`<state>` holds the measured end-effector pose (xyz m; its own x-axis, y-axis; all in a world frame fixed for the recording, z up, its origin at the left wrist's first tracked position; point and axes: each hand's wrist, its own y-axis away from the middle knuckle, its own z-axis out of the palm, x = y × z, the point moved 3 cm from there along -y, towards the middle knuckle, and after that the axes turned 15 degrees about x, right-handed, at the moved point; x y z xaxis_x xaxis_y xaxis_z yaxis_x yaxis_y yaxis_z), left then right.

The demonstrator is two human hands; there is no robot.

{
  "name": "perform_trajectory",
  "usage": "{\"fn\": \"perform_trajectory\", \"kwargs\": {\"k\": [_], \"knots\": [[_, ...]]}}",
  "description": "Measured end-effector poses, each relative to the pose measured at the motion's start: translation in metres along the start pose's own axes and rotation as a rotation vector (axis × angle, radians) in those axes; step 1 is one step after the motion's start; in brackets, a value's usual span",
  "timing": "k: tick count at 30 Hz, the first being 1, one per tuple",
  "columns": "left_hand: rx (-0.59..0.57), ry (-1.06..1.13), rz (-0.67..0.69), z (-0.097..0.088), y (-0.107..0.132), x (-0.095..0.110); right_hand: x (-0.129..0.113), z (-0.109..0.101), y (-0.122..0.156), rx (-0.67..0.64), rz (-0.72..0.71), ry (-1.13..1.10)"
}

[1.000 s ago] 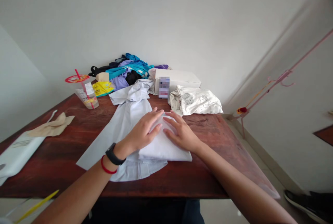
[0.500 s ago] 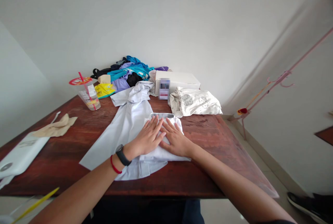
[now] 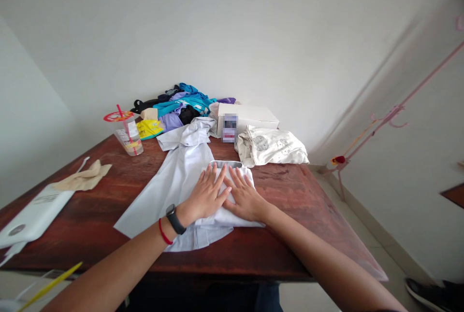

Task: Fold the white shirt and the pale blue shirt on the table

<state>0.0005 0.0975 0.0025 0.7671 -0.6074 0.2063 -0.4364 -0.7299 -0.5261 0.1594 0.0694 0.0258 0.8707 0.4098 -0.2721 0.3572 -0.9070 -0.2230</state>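
Looking down over the dark wooden table (image 3: 90,205), we find both hands laid flat in the middle of it. Left hand (image 3: 206,196) is palm down, fingers stretched out and slightly fanned, nothing gripped, just resting on top of a folded white garment (image 3: 239,219). Right hand (image 3: 244,198) does the same right beside it, open and flat, thumb side touching the left hand's fingers, closed round nothing. Between them they cover most of that folded piece; we can make out its grey neck edge (image 3: 226,163) just past the fingertips.

The folded white garment lies near the front edge of the table, resting on a pale blue shirt (image 3: 174,177) that spreads out flat beneath it and runs away towards the wall, collar end bunched up at the far side. On the left wrist we spot a black watch (image 3: 176,219) and a thin red band (image 3: 165,232) next to it.

Further back, a heap of coloured clothes (image 3: 181,104) sits against the wall, with a white box (image 3: 250,115) to its right and a cream printed garment (image 3: 273,145) folded in front of the box. A plastic cup with a red lid and straw (image 3: 128,135) stands to the left of the shirt. Well off to the left we have a beige cloth (image 3: 85,179) and a flat white packet (image 3: 32,215). A pink cord (image 3: 391,114) hangs along the right-hand wall.
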Motion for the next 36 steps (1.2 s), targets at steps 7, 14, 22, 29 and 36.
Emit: {"fn": "perform_trajectory", "kwargs": {"k": [7,14,22,29,36], "knots": [[0.047,-0.074,-0.075,0.011,0.003,-0.004,0.015,0.004,0.000,-0.024,0.067,-0.001],[0.081,-0.066,-0.066,0.010,0.003,-0.005,0.029,0.000,-0.004,-0.014,0.111,-0.086],[0.046,-0.085,-0.085,0.005,0.002,-0.002,0.043,0.007,-0.008,0.060,0.113,-0.170],[0.072,-0.092,-0.055,0.007,0.002,-0.004,0.039,0.007,-0.006,0.038,0.178,-0.179],[0.064,-0.072,-0.066,0.008,0.003,-0.005,0.038,0.005,-0.006,0.045,0.189,-0.179]]}}
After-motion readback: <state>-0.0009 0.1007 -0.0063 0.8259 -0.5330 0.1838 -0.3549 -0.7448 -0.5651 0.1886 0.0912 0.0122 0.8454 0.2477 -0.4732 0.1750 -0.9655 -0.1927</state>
